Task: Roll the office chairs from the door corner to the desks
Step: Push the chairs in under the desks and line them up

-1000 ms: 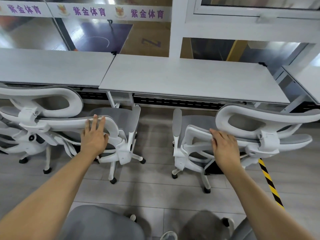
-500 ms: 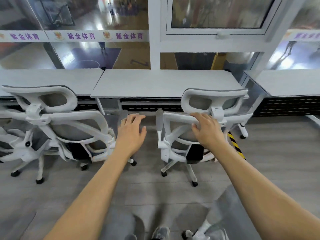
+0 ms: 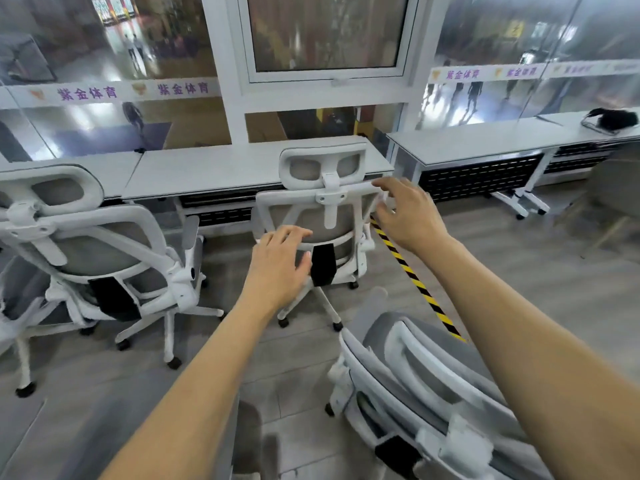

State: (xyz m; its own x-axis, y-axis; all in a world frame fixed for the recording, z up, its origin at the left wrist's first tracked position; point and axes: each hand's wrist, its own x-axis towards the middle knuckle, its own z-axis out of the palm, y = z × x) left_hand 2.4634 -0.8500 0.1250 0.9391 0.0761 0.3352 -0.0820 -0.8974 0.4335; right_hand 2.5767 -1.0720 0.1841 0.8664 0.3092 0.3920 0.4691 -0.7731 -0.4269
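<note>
- The centre office chair (image 3: 322, 216) is standing with its back to the camera. It is pushed in against the front edge of the middle surface (image 3: 225, 171), and its headrest is rising above that edge.
- The left grip (image 3: 280, 263) is hovering in front of the lower left part of this chair's backrest. The fingers are loosely bent and spread, the thumb is pointing out to the side, and nothing is being held. Whether it is touching the frame cannot be told.
- The right grip (image 3: 407, 216) is reaching to the upper right corner of the same backrest with its fingers curved toward the white frame. Motion blur is hiding whether they are pinching the frame or only lying beside it.
- A second office chair (image 3: 104, 251) is standing to the left, turned at an angle, with its seat facing the surfaces and one armrest near their front edge.
- A third office chair (image 3: 433, 386) is sitting close to the camera at lower right, partly under the right forearm, well apart from the surfaces.
- Striped tape (image 3: 412, 271), black and yellow, is running along the floor (image 3: 519, 271) from beside the centre chair toward the third chair.
- The right surface (image 3: 485, 142) is carrying a dark object (image 3: 613, 121) at its far end, which is too blurred to identify.
- White-framed glazing (image 3: 221, 64) is standing behind the surfaces, bearing a white strip (image 3: 138, 91) with purple characters.
</note>
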